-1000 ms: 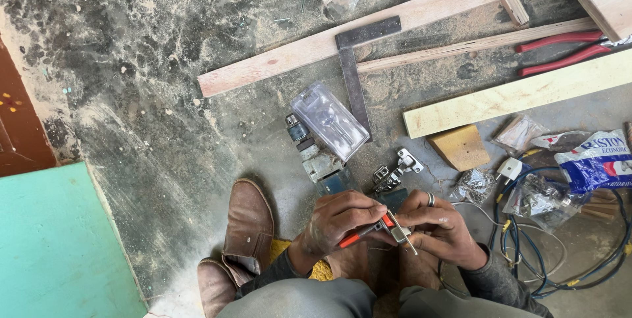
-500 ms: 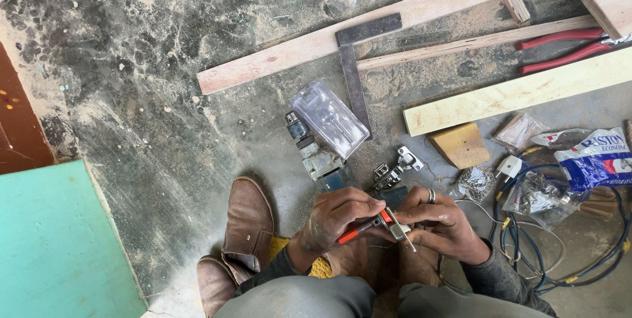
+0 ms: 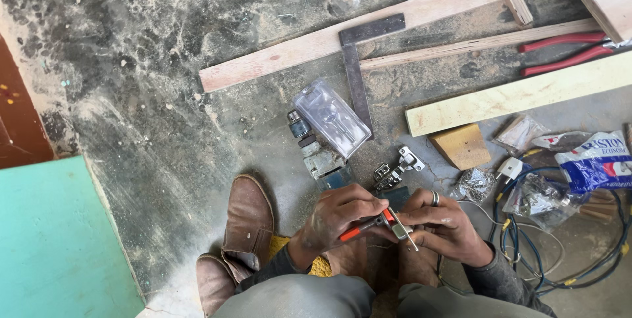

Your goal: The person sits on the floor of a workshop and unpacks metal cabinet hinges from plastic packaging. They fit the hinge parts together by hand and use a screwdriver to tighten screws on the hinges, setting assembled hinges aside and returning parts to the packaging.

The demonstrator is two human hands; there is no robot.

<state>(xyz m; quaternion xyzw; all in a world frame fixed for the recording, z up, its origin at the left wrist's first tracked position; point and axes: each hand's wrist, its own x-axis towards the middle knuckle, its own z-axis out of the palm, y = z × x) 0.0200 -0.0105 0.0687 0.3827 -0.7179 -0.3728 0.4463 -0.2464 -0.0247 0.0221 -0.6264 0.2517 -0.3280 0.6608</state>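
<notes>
Head view: left hand (image 3: 339, 219) grips an orange-handled screwdriver (image 3: 359, 231), its tip at the small metal hinge (image 3: 399, 224) pinched in the right hand (image 3: 442, 226). A slip could jab those fingers.

both hands (image 3: 395, 226) curled together, gripping

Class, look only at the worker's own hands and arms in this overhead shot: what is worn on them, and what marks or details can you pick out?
Both hands are bare, without gloves. The right hand wears a silver-coloured ring on one finger. Dark grey long sleeves cover both forearms to the wrists. The left hand looks dusty and smudged across the knuckles; no ring or watch shows on it.
</notes>
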